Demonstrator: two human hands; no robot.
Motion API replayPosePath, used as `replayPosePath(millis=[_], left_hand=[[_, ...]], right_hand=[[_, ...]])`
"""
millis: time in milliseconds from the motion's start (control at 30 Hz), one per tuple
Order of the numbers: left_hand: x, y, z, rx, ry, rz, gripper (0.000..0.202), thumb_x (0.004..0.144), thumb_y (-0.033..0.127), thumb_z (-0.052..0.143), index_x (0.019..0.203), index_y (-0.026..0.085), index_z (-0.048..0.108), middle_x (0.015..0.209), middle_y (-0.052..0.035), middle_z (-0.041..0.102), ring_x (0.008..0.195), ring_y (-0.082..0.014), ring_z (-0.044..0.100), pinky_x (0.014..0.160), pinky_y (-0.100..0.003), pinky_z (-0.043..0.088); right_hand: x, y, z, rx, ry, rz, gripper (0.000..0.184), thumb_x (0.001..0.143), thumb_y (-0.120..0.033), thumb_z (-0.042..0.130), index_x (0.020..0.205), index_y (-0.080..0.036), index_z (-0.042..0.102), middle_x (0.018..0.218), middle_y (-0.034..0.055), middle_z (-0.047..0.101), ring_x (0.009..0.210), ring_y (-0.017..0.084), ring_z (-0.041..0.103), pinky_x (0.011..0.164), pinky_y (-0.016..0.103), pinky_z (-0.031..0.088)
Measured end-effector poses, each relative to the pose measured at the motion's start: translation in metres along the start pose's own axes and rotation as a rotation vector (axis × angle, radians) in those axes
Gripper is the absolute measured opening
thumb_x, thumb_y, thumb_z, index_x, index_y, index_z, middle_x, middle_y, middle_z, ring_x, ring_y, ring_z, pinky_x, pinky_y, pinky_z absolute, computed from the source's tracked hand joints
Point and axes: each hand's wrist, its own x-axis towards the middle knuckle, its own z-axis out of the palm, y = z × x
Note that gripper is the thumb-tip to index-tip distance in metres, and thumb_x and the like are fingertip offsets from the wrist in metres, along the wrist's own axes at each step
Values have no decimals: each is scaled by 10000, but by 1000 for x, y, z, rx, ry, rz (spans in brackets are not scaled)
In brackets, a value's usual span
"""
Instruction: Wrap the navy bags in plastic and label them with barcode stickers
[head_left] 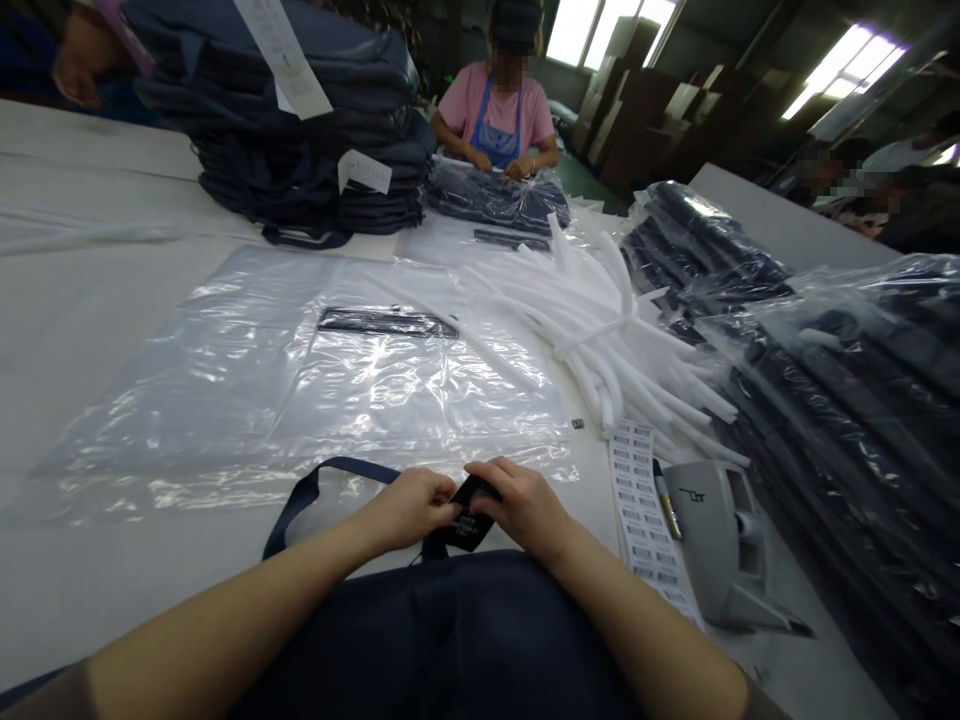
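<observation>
The person's left hand (409, 508) and right hand (521, 505) are close together, and the fingers of both hands pinch a black tag (471, 520) with white print, so neither hand is wide open. Just under the hands, a dark navy bag (442, 640) lies on the person's side of the white table (90, 600), and its strap (315, 490) makes a loop beside the left hand. Ahead of the hands lies a flat clear plastic bag (300, 400). To the right of the right hand are a sheet of barcode labels (637, 500), a pen (667, 503) and a grey label dispenser (712, 530). Farther ahead is a bundle of white foam tubes (600, 330). Beyond the plastic bag, a stack of navy bags (300, 130) stands on the table, and across the table a co-worker in a pink shirt (495, 110) handles a plastic-wrapped package (495, 197).
</observation>
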Motion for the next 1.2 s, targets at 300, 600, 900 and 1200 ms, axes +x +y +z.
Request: replayPosePath(millis=[300, 600, 900, 1200], left_hand=[[-6, -32, 14, -445, 185, -204, 385, 623, 523, 655, 675, 152, 567, 558, 5, 527, 513, -135, 463, 493, -225, 303], [-9, -43, 22, -826, 454, -286, 254, 720, 398, 650, 732, 176, 527, 709, -20, 611, 636, -174, 602, 623, -322, 538], [-11, -43, 26, -933, 537, -273, 204, 722, 332, 671, 752, 159, 568, 702, -19, 634, 640, -161, 606, 637, -304, 554], [-7, -53, 30, -833, 592, -219, 464, 576, 560, 697, 753, 153, 564, 714, -35, 644, 655, -185, 614, 658, -323, 543]], right_hand=[[-23, -3, 9, 87, 98, 166, 587, 743, -67, 603, 1284, -247, 462, 1253, 99, 563, 1079, 234, 605, 866, 383, 555], [-50, -19, -4, 135, 173, -188, 263, 869, -68, 538, 1080, -215, 592, 842, 29, 703, 789, 163, 652, 725, 316, 539], [-53, -29, -14, -21, 9, -425, 150, 909, -97, 511, 956, -155, 641, 896, 72, 708, 838, 182, 634, 725, 336, 527], [-62, -27, -1, -285, 156, 58, 228, 878, -102, 530, 888, -222, 723, 893, 91, 613, 813, 198, 581, 713, 332, 519]])
